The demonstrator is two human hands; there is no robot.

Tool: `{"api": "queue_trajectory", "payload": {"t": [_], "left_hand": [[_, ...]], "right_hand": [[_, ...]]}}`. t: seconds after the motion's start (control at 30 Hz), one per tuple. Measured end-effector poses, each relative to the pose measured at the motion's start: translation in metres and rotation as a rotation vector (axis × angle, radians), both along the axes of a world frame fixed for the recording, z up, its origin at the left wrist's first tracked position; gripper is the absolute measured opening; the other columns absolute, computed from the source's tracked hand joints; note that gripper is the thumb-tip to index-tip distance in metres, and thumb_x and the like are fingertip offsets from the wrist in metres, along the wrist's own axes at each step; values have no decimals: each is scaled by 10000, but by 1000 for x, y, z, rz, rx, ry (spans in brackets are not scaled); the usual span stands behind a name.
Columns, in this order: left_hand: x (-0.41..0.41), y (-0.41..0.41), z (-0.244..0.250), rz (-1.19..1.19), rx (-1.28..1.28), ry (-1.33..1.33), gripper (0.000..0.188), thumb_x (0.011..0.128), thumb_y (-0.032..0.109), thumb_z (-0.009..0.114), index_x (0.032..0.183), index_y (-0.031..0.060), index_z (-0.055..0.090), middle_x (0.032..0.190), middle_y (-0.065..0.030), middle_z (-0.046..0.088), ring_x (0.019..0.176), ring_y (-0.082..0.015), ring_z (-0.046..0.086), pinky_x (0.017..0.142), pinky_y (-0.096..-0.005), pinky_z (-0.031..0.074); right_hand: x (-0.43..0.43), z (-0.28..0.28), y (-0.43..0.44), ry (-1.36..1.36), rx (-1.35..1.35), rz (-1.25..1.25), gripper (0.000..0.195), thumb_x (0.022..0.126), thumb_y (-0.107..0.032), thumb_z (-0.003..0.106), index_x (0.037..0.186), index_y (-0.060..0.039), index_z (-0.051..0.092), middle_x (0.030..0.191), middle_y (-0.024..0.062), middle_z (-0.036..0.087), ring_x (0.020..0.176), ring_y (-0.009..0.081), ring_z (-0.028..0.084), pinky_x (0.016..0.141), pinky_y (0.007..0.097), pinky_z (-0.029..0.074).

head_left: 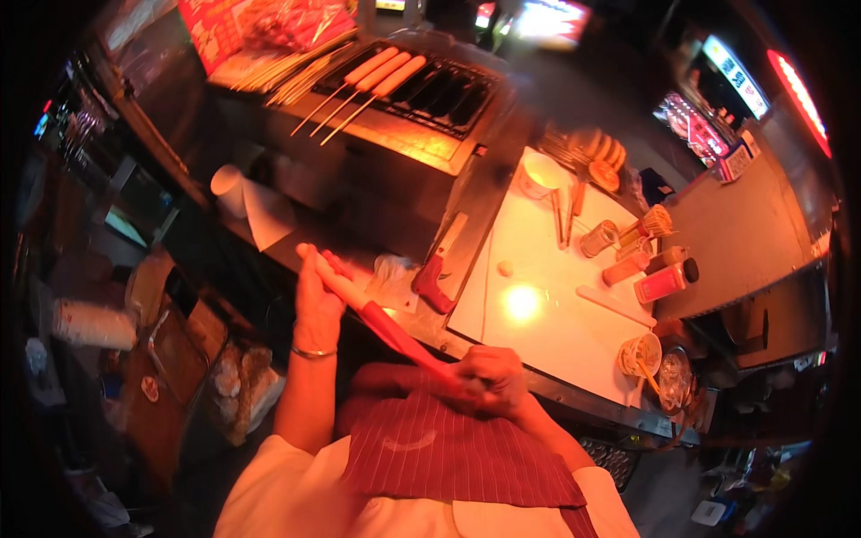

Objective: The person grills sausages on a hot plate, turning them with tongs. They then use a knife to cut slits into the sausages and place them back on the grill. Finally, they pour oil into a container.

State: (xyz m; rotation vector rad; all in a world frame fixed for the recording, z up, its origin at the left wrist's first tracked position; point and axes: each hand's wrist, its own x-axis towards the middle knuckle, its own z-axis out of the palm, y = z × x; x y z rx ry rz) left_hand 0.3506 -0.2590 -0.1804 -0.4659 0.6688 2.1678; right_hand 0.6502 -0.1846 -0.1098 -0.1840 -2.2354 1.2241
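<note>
My left hand (319, 296) is wrapped around the far end of a long, pale sausage-like piece (343, 286). From it a red sleeve or wrapper (403, 343) runs down to my right hand (491, 380), whose fingers are closed on its near end. The red light makes the exact material hard to tell. Just beyond my hands lie a crumpled white paper (393, 282) and a red-handled tool (436, 282) at the counter's edge. Farther off, several sausages on sticks (387, 70) rest on a roller grill (437, 94).
Bamboo skewers (296, 74) lie left of the grill. A paper roll (232, 188) stands at the left. The white board (538, 336) bears a paper cup (539, 176), seasoning bottles (662, 282), tongs (562, 215) and a patterned cup (639, 355).
</note>
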Motion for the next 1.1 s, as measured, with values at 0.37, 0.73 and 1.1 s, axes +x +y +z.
{"api": "queue_trajectory", "payload": {"t": [0.37,0.73,1.1], "left_hand": [[-17,-47,19,-144,-6,435,325,929,155,579,1200,23,459,982,-112,582,919,-245,584,905,-427,492],[29,-5,36,-248,516,224,565,907,87,557,1422,67,324,1354,-140,449,1290,-289,420,968,-349,481],[37,14,75,-600,560,388,796,912,175,574,1524,101,71,1545,-94,214,1426,-221,238,1132,-308,295]], "right_hand": [[-103,-60,49,-665,190,-475,132,726,-173,698,761,-51,660,754,169,664,708,369,640,633,401,519],[-120,-108,59,-647,71,-343,427,713,-118,683,1106,-36,536,878,199,673,832,386,650,732,471,515],[-118,60,38,-110,-273,-422,145,964,-118,528,1003,-4,608,681,27,540,580,84,498,551,239,419]]}}
